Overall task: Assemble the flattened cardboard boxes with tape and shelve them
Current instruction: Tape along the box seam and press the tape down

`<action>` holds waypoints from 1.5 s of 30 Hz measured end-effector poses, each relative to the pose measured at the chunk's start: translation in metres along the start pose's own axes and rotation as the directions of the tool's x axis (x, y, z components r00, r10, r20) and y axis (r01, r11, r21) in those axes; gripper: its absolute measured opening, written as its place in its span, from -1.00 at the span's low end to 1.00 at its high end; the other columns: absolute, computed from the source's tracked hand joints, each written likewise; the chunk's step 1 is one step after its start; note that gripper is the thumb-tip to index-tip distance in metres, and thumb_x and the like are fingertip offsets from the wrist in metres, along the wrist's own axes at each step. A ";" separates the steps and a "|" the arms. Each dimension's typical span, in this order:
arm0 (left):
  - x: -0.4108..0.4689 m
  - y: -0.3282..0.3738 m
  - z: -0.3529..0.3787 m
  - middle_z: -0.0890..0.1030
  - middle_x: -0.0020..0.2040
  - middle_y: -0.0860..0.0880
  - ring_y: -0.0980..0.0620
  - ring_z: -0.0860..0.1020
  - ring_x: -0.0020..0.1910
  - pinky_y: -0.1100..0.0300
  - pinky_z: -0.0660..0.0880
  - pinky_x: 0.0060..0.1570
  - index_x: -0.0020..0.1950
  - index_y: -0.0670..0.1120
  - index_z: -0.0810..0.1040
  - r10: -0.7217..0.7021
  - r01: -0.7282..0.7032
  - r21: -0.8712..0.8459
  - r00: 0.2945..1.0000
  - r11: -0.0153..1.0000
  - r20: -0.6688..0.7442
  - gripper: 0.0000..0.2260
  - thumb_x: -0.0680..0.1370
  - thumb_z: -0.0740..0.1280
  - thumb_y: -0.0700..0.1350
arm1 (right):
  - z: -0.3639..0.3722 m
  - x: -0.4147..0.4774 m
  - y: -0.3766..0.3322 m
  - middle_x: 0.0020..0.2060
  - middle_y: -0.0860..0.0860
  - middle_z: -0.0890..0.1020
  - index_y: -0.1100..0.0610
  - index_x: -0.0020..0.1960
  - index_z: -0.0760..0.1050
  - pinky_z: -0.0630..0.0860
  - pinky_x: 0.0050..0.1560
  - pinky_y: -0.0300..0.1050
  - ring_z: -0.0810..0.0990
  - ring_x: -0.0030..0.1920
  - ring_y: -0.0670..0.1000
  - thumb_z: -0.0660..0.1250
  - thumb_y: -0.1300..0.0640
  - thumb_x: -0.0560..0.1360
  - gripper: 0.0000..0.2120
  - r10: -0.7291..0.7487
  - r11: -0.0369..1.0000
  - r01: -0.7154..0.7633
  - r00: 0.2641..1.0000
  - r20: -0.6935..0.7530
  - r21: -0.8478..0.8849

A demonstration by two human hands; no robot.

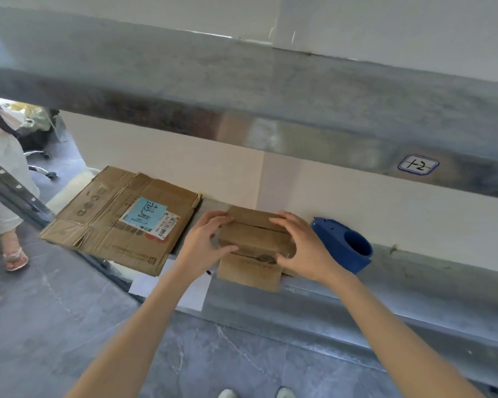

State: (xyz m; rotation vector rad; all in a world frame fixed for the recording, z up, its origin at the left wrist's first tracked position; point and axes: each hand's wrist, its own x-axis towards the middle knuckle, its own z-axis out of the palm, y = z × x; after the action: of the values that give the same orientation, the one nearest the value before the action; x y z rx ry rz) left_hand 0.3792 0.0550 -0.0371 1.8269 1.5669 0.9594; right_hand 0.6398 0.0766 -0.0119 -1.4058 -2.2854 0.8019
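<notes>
Left hand [204,239] and right hand [302,248] clasp the small box [253,239] at 9 and 3 o'clock; its seam runs between them; blue tape dispenser [342,242] sits at 3, nearest the right hand

White sticker [418,165], blue border, is sitting on the front of the upper shelf beam [299,136] and is showing handwritten "1-2". The blue note [143,215] on the flattened cardboard [98,202] is carrying handwritten characters, not legible. The barcode label [167,225] beside it is showing digits too small to read. Dark print on the small box [250,237] is blurring out.
</notes>
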 end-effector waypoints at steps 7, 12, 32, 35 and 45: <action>-0.003 -0.008 0.002 0.22 0.43 0.22 0.45 0.23 0.34 0.49 0.25 0.19 0.28 0.12 0.37 0.025 -0.022 -0.052 0.998 0.998 0.060 -0.38 0.33 0.60 0.02 | 0.030 0.007 -0.015 0.60 -0.12 -0.13 0.01 0.60 0.03 0.27 0.46 -0.03 0.08 0.55 -0.02 0.52 -0.27 0.30 0.07 0.172 0.982 -0.179 0.979 -0.113 -0.054; 0.006 -0.006 0.011 0.27 0.47 0.15 0.27 0.26 0.42 0.31 0.25 0.32 0.53 0.10 0.12 -0.001 0.028 -0.194 0.991 0.981 0.137 -0.10 0.36 0.59 -0.01 | 0.044 0.013 -0.019 0.57 0.02 -0.03 0.10 0.60 0.01 0.27 0.46 -0.01 0.13 0.53 0.06 0.53 -0.25 0.29 0.10 0.190 0.977 -0.204 0.965 -0.183 -0.064; -0.002 -0.034 -0.018 0.35 0.37 0.25 0.26 0.34 0.38 0.12 0.39 0.36 0.45 0.14 0.30 0.050 -0.013 -0.202 0.982 0.979 0.182 -0.18 0.29 0.63 -0.07 | 0.043 0.011 -0.013 0.58 -0.19 -0.12 -0.05 0.57 0.15 0.24 0.23 -0.49 0.00 0.35 -0.44 0.61 -0.07 0.25 0.02 0.132 0.991 -0.130 0.973 -0.189 0.023; -0.012 -0.039 -0.031 0.37 0.30 0.21 0.23 0.39 0.32 0.17 0.39 0.32 0.38 0.11 0.39 0.048 -0.018 -0.195 0.988 0.981 0.149 -0.21 0.23 0.67 0.03 | 0.045 0.014 -0.018 0.58 -0.12 0.04 -0.05 0.51 0.25 0.28 0.00 -0.62 0.21 0.26 -0.40 0.60 -0.03 0.29 -0.11 0.118 0.992 -0.125 0.954 -0.277 -0.008; -0.042 -0.040 -0.037 0.45 0.18 0.21 0.19 0.50 0.17 0.18 0.52 0.19 0.21 0.05 0.55 0.025 -0.042 -0.197 0.996 0.979 -0.087 -0.50 0.32 0.59 0.05 | 0.062 0.016 -0.040 0.32 -0.02 0.32 0.00 0.49 0.33 0.49 0.04 -0.18 0.43 0.15 -0.09 0.58 -0.03 0.34 -0.21 0.125 0.989 -0.145 0.923 -0.364 -0.026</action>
State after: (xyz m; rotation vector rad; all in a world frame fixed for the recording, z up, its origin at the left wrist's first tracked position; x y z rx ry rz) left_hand 0.3231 0.0194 -0.0535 1.6978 1.4361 1.1785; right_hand 0.5704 0.0591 -0.0354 -1.5980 -1.9567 0.4730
